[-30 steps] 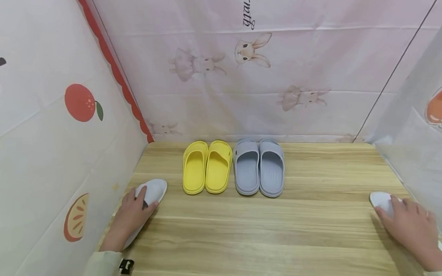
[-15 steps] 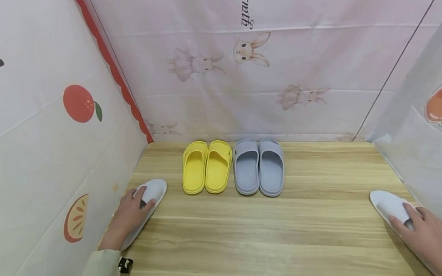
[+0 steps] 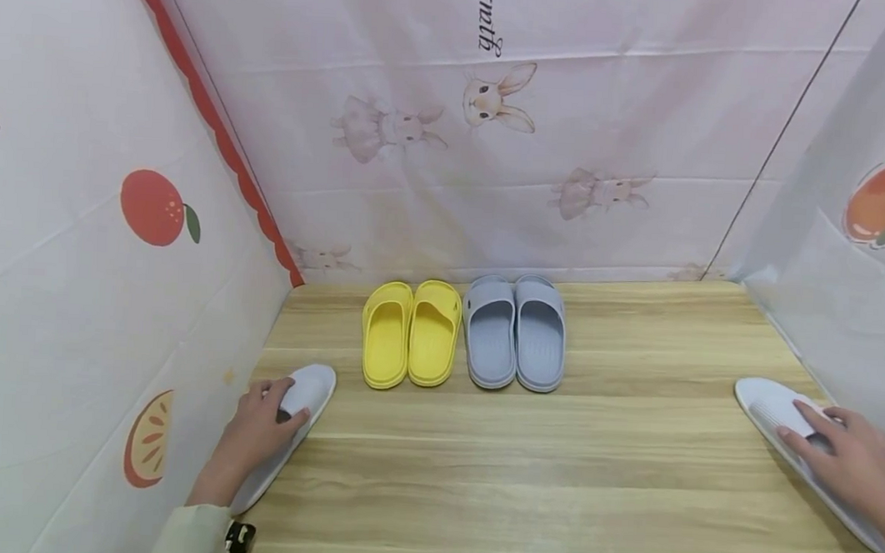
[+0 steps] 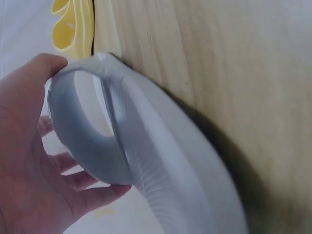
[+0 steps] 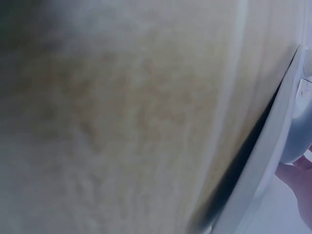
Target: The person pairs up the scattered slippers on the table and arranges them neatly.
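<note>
In the head view my left hand (image 3: 254, 425) grips a white slipper (image 3: 312, 388) at the left, thumb and fingers round the edge of its strap. The left wrist view shows the strap's opening (image 4: 90, 131) between thumb and fingertips. At the right, my right hand (image 3: 856, 465) holds the strap of a second white slipper (image 3: 770, 402). Both slippers point forward and inward, the left one up to the right, the right one up to the left. The right wrist view catches that slipper's side (image 5: 273, 146) and only part of the hand.
A pair of yellow slippers (image 3: 384, 349) stands beside a pair of grey slippers (image 3: 493, 346) at the back of the wooden surface (image 3: 522, 481). Fabric walls enclose it: a rabbit-print sheet (image 3: 609, 110) behind, fruit-print sheets (image 3: 208, 298) at the sides.
The right hand has slid back along its slipper to the strap's edge, uncovering the toe. The left slipper has shifted slightly toward me with the left hand. The yellow and grey pairs stay put.
</note>
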`<state>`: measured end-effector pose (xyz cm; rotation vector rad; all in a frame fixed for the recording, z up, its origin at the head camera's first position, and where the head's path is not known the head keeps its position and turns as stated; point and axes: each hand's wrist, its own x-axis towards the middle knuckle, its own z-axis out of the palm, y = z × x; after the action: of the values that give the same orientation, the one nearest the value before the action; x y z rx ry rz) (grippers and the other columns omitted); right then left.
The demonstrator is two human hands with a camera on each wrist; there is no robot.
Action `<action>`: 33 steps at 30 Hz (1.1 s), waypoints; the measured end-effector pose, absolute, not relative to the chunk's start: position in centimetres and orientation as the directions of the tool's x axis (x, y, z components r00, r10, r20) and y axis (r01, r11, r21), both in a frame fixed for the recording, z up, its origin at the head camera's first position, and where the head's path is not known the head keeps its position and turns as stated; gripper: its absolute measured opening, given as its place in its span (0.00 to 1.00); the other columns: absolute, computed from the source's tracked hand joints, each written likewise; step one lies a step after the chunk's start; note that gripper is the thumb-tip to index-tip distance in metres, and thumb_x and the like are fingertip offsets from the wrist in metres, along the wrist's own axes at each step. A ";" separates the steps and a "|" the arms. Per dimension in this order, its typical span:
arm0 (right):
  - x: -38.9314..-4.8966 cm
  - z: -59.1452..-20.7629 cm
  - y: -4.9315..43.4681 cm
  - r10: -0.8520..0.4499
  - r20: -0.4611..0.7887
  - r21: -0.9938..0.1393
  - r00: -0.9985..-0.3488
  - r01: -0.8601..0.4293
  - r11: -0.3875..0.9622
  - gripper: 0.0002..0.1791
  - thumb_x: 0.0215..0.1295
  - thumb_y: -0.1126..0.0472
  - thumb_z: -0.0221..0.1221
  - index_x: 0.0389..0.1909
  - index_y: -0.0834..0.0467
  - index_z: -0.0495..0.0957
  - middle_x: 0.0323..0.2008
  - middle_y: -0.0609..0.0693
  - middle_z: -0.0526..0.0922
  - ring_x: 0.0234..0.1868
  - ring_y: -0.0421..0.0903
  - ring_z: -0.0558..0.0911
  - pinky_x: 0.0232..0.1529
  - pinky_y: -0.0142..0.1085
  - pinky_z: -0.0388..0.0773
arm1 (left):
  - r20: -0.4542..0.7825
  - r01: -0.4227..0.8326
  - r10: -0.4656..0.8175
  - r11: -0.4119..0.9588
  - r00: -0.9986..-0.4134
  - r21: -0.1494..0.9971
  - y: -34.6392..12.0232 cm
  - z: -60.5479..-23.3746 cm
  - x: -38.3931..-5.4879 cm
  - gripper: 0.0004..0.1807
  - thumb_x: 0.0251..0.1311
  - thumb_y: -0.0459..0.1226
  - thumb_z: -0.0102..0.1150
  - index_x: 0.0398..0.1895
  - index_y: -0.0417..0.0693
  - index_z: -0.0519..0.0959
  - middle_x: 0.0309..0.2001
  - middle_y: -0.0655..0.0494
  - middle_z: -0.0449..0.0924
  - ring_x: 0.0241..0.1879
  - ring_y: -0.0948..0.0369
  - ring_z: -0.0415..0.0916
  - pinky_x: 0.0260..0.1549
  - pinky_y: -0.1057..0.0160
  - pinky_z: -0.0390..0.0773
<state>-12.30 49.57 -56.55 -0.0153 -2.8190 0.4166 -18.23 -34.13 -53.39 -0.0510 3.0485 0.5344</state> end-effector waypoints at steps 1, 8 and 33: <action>-12.3 -56.5 49.5 0.051 0.284 -0.283 -0.958 -0.033 0.958 0.40 0.73 0.44 0.56 0.72 0.67 0.59 0.55 0.83 0.62 0.55 0.79 0.61 0.54 0.71 0.53 | -0.050 -0.031 -0.015 0.941 -0.999 0.338 -34.1 -53.3 -18.0 0.44 0.66 0.63 0.54 0.76 0.49 0.58 0.71 0.30 0.54 0.67 0.31 0.58 0.51 0.27 0.69; -12.2 -56.0 49.8 0.055 0.223 -0.263 -0.973 -0.005 0.965 0.41 0.74 0.43 0.53 0.74 0.67 0.55 0.55 0.84 0.59 0.56 0.79 0.58 0.56 0.70 0.51 | -0.050 0.033 0.050 0.952 -0.997 0.304 -33.2 -53.1 -16.7 0.45 0.64 0.66 0.54 0.76 0.50 0.59 0.71 0.29 0.56 0.67 0.31 0.60 0.51 0.28 0.72; -12.2 -55.3 47.4 -0.034 0.157 -0.302 -0.987 -0.081 0.950 0.41 0.69 0.46 0.60 0.69 0.70 0.60 0.56 0.79 0.64 0.54 0.80 0.61 0.48 0.70 0.60 | -0.051 0.179 0.209 0.924 -0.977 0.339 -30.1 -52.1 -14.2 0.37 0.64 0.55 0.60 0.75 0.56 0.65 0.70 0.39 0.62 0.67 0.41 0.64 0.56 0.33 0.72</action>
<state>-12.17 47.41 -55.32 0.0873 -2.9529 0.4661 -14.17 -30.07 -52.08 0.3028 2.9964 0.5152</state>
